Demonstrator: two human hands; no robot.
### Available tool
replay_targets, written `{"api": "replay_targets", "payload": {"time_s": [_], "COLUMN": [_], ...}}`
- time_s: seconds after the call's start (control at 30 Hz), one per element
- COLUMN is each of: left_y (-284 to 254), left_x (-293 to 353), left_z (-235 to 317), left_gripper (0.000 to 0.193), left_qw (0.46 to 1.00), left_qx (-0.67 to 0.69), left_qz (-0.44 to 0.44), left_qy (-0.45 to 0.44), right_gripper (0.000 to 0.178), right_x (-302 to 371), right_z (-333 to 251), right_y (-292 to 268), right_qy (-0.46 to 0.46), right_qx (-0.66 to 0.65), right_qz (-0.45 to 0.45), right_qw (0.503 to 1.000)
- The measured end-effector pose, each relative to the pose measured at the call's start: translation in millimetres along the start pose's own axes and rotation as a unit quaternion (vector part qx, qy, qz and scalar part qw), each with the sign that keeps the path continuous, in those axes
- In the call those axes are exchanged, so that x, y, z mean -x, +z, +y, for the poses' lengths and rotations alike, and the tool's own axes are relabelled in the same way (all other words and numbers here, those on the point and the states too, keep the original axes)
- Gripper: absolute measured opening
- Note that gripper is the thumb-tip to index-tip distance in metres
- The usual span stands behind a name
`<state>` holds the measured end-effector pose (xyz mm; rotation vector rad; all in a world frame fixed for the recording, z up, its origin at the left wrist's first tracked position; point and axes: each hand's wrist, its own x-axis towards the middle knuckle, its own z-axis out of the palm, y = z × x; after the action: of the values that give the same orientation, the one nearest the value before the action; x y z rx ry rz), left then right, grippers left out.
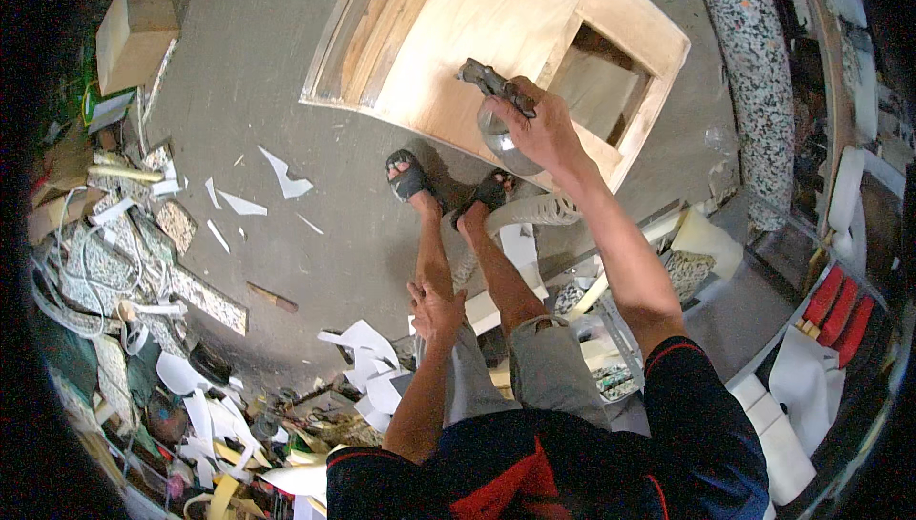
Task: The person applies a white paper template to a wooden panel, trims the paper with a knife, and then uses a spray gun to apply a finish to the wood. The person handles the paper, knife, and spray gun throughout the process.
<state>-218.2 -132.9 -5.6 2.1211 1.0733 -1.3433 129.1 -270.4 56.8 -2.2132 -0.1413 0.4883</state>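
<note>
My right hand (546, 129) is wrapped around a dark, stained spray gun (482, 77) with a rounded, see-through cup (503, 146) below it. The gun is held over a wooden frame piece (468, 33) faced with pale plywood, its nozzle end pointing left. A rectangular opening (601, 76) shows in the right part of the piece, and slats run along its left side. My left hand (439, 316) rests on my knee with its fingers apart, holding nothing. A pale coiled hose (534, 212) runs below my right wrist, partly hidden by my leg.
Foam and sheet scraps (114, 253) heap up along the left. White offcuts (284, 175) and a small brown stick (273, 297) lie on the grey floor. A speckled foam roll (749, 72) stands at the right, with red-handled tools (836, 315) below. A cardboard box (135, 33) sits far left.
</note>
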Motion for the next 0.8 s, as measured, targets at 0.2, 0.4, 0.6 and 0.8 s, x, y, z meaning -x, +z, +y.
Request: {"api": "replay_targets", "payload": {"time_s": [0.2, 0.4, 0.6, 0.8], "left_y": [-9.8, -19.6, -24.1, -21.5], "left_x": [1.2, -1.6, -7.7, -12.3], "left_z": [10.3, 12.8, 10.5, 3.8], "left_gripper": [0.099, 0.101, 0.103, 0.104], "left_qw": [0.999, 1.000, 0.999, 1.000], "left_qx": [-0.031, -0.015, -0.030, -0.028], "left_qz": [-0.016, -0.009, -0.020, 0.001], "left_qy": [-0.017, -0.019, -0.017, -0.003], "right_gripper": [0.045, 0.054, 0.052, 0.051], "right_x": [-46.5, -86.8, -113.0, -126.6], "right_z": [2.4, 11.6, 20.0, 32.1], "right_y": [-36.2, -54.5, -65.7, -64.7], "right_qy": [0.047, 0.038, 0.041, 0.078], "right_qx": [0.039, 0.026, -0.001, -0.019], "right_qz": [0.036, 0.139, 0.183, 0.242], "right_qw": [0.997, 0.989, 0.982, 0.967]}}
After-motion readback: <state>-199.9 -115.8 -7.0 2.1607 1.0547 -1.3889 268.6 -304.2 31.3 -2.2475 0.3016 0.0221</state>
